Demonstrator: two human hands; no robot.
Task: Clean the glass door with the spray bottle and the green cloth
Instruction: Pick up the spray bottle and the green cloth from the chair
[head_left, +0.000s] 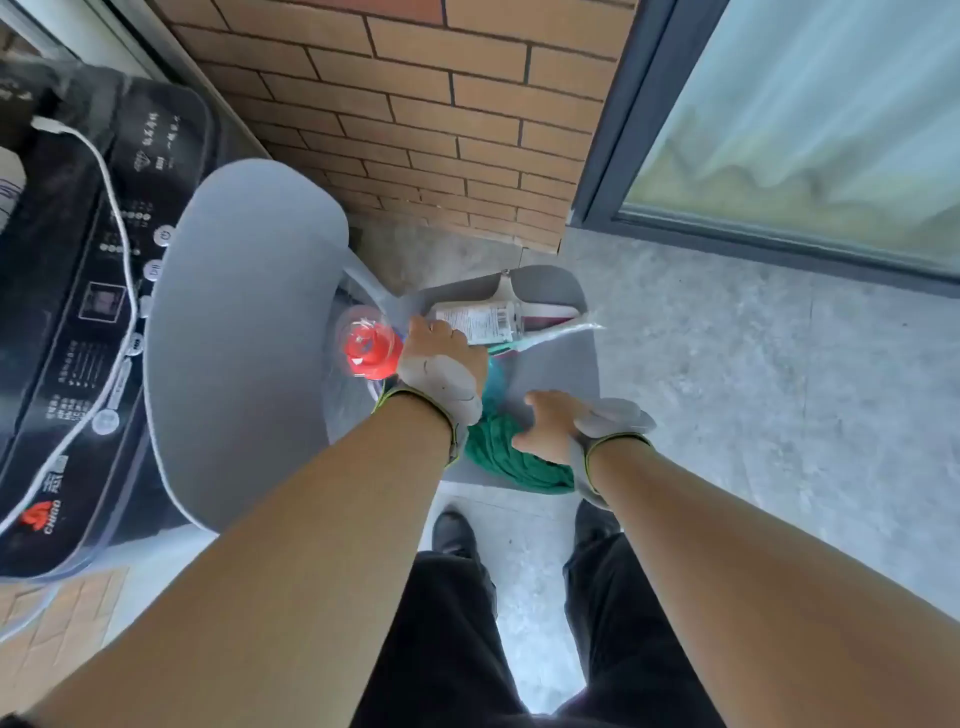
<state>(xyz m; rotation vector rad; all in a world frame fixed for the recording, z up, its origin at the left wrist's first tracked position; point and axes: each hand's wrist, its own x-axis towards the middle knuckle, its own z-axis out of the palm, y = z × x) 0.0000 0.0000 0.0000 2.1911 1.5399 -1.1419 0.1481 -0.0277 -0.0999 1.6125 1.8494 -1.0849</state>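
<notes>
Head view, looking down at 2 bare forearms over a grey chair seat (561, 364). Left hand (441, 364) reaching forward on the seat, knuckles up, fingers (431, 332) curled down at the near end of a clear spray bottle (480, 319) lying on its side; fingertips hidden under the hand, so can't tell whether actually gripping it or just touching. Bottle label facing up, trigger head (504, 286) toward the far seat edge, near the brick wall (415, 104). Right hand (558, 423) lower on the seat, resting on the green cloth (511, 457), thumb out, fingers bent into the bunched fabric; looks like a grasp, though fingertips are out of sight. Cloth crumpled at the near seat edge, between the 2 wrists, part hanging over the edge. Grey straps with yellow-green trim on both wrists. Red-capped clear container (366, 345) just left of the left hand, touching or nearly so. Clear plastic wrap (561, 332) beside the bottle, on the right. Grey chair backrest (239, 322) at left, curved, in front of a black washing machine (78, 312) with a white cable (111, 208) across its control panel. Glass door (810, 119) in a dark frame at upper right, well apart from both hands, pale curtain visible behind the pane. Concrete floor (753, 415) underneath. Black trousers and 2 dark shoes at the bottom of frame.
</notes>
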